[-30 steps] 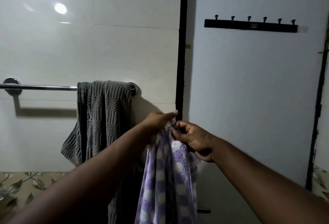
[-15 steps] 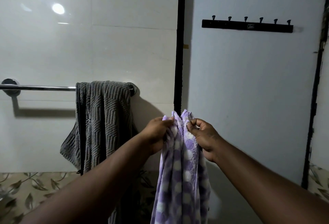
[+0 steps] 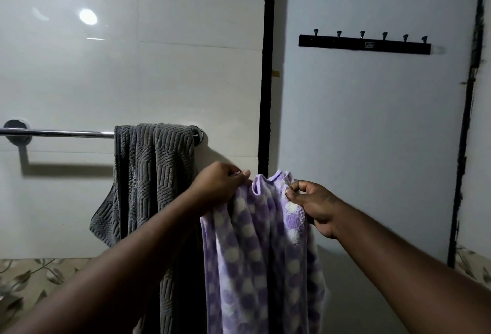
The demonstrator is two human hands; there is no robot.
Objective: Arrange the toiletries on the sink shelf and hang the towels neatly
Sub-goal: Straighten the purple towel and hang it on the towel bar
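Purple-and-white checked towel (image 3: 260,254) hangs lengthwise straight down, its top edge bunched; left hand (image 3: 220,187) and right hand (image 3: 313,206) each pinch an upper corner, fingers clamped on it.

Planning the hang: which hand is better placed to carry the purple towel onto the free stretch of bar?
Left hand: it grips the purple towel on the side nearer the bar, beside the grey towel.
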